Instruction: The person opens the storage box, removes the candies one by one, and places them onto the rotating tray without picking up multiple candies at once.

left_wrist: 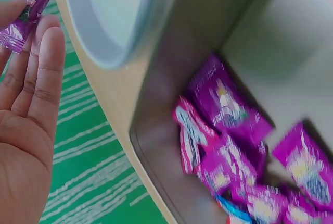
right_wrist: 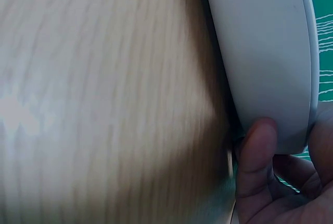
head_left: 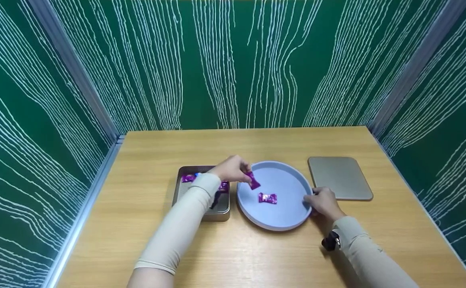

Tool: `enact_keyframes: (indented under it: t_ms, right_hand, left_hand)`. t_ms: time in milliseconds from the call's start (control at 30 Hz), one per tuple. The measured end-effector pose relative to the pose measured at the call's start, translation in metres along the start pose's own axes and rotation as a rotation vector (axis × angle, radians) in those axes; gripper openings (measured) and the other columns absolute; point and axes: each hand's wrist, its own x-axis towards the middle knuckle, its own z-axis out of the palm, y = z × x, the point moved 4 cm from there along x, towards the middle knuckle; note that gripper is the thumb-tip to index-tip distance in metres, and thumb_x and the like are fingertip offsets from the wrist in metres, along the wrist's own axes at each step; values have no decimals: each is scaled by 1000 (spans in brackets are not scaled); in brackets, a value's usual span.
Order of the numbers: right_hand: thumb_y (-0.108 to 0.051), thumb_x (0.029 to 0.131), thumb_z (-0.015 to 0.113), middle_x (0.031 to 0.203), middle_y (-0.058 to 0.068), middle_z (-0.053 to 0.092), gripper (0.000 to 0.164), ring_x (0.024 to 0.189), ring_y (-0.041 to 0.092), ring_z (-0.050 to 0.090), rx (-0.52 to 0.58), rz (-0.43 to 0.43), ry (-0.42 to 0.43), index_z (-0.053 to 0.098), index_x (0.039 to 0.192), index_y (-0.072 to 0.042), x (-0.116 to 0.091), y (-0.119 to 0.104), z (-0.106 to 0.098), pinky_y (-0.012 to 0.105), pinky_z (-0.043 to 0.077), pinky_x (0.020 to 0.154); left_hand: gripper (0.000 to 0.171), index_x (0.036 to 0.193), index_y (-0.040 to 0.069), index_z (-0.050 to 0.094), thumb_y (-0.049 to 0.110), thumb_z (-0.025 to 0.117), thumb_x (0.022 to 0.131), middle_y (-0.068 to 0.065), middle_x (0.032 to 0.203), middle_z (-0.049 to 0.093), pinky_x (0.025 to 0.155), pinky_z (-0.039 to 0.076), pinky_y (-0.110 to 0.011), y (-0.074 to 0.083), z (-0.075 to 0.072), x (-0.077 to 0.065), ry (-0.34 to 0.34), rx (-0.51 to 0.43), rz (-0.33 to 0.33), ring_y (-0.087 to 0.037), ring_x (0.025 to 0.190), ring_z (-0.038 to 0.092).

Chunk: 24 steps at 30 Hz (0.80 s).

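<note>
Between thumb and fingers my left hand (head_left: 233,169) pinches a purple-wrapped candy (head_left: 253,181) above the left part of a round pale blue tray (head_left: 279,218). A second wrapped candy (head_left: 268,198) lies on the tray's floor. My right hand (head_left: 324,203) grips the tray's right rim, the thumb over the edge and fingers against the outer wall, as the right wrist view shows. Under the left forearm stands a rectangular metal tin (head_left: 217,216), partly hidden by the sleeve. Several purple candies (left_wrist: 223,101) and a pink-striped one (left_wrist: 192,133) lie in it in the left wrist view.
A flat metal lid (head_left: 340,178) lies on the wooden table (head_left: 257,256), to the right of the tray. Green walls with white lines (head_left: 225,64) rise behind the table and on both sides. A dark wrist camera (head_left: 331,241) sits on the right wrist.
</note>
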Motion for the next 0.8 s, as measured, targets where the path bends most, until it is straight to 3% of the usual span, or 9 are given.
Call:
enact_keyframes:
  t_ms: [300, 433, 700, 800]
  right_hand:
    - [-6, 90, 66, 74, 15, 74, 48, 47, 11, 63, 0, -19, 17, 63, 129, 22, 1, 1, 0, 30, 58, 46]
    - [-5, 89, 66, 73, 15, 74, 50, 46, 11, 62, 0, -19, 16, 63, 131, 22, 1, 1, 0, 29, 57, 46]
    - [-6, 90, 65, 75, 15, 74, 48, 47, 12, 63, 2, -25, 11, 64, 129, 22, 1, 1, 0, 30, 58, 45]
    - [-6, 90, 65, 73, 14, 73, 43, 48, 13, 63, 11, -23, 10, 66, 125, 20, 0, 1, 1, 30, 57, 45]
  left_hand:
    - [17, 99, -5, 79, 3, 87, 87, -19, 98, 82, 72, 50, -15, 15, 29, 13, -86, 13, 78, -4, 75, 62]
    - [16, 99, -5, 80, 2, 88, 87, -18, 97, 81, 71, 49, -14, 16, 40, 18, -105, 28, 81, -3, 73, 61]
    - [16, 104, -9, 79, -3, 83, 89, -25, 100, 81, 61, 50, -15, 21, 59, 20, -178, 35, 29, -3, 63, 59]
    - [15, 103, -8, 79, -3, 83, 90, -19, 94, 81, 60, 49, -15, 21, 65, 20, -197, 74, -3, -3, 62, 58]
